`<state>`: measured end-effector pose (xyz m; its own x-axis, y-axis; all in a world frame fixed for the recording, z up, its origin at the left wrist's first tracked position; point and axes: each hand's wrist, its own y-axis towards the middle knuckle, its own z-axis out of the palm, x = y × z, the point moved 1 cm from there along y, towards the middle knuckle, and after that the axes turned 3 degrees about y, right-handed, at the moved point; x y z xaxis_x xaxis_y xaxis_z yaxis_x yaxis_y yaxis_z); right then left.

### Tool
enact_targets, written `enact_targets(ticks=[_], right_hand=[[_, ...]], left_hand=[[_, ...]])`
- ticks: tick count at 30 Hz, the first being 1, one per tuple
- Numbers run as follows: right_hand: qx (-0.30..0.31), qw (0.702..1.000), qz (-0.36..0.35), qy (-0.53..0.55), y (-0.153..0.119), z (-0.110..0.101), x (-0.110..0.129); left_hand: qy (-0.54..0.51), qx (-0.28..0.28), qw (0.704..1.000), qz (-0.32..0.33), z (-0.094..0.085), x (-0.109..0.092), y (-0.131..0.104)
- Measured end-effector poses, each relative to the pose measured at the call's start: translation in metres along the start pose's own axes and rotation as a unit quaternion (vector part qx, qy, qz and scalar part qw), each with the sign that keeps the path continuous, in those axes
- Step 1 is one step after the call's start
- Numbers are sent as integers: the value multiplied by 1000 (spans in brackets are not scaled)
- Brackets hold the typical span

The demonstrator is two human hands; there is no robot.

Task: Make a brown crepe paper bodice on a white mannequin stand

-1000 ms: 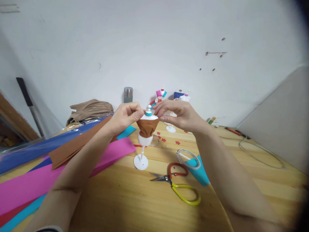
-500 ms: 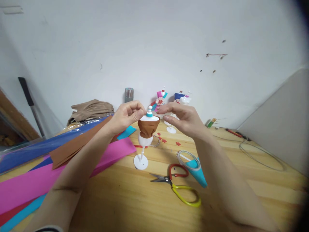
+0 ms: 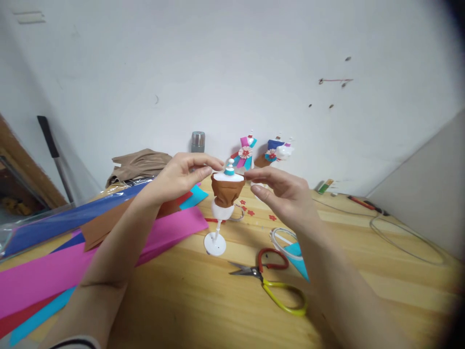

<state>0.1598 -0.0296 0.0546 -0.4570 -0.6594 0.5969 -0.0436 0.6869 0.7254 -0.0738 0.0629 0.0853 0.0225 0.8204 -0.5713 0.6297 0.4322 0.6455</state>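
Observation:
A small white dress-form mannequin (image 3: 222,212) stands upright on its round base, in front of me. Brown cloth (image 3: 228,190) wraps its bust, and a teal band (image 3: 229,171) circles its neck. At the left of its neck and shoulder is my left hand (image 3: 187,175), fingers stretched out and thumb apart. My right hand (image 3: 285,191) is at the other side, its fingers extended near the cloth's upper edge, with a gap between thumb and fingers. Neither hand holds anything that I can see; whether the fingertips touch the form is unclear.
Scissors (image 3: 261,272) lie open-bladed in front. A tape roll (image 3: 273,236) rests on teal cloth (image 3: 301,266). Pink cloth (image 3: 47,269) and brown strips (image 3: 105,220) spread at left. Decorated mini forms (image 3: 245,153) and a thermos (image 3: 198,141) stand by the wall.
My left hand's fingers have uncurled from a pinch by the neck and stretched out. My right hand has moved slightly down beside the cloth. The whole view has shifted a little.

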Motion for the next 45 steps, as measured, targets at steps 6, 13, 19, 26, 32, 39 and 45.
enact_targets(ticks=[6,13,19,26,32,39,45], right_hand=[[-39,999,-20,6,14,5,21],[-8,998,-55,-19,42,25,30],[10,999,-47,-22,51,28,26],[9,999,-34,-7,50,29,25],[2,999,-44,-15,49,28,23],[-6,999,-31,-11,48,26,21],[-32,999,-4,0,48,25,13]], left_hand=[[107,27,988,109,-6,-8,-1],[119,39,984,123,-4,-5,0],[208,41,971,110,-1,-11,0],[263,43,955,128,-2,-14,1],[263,89,952,127,-4,-9,1],[255,61,962,82,-1,-17,-1],[255,-16,961,-102,-7,-13,0]])
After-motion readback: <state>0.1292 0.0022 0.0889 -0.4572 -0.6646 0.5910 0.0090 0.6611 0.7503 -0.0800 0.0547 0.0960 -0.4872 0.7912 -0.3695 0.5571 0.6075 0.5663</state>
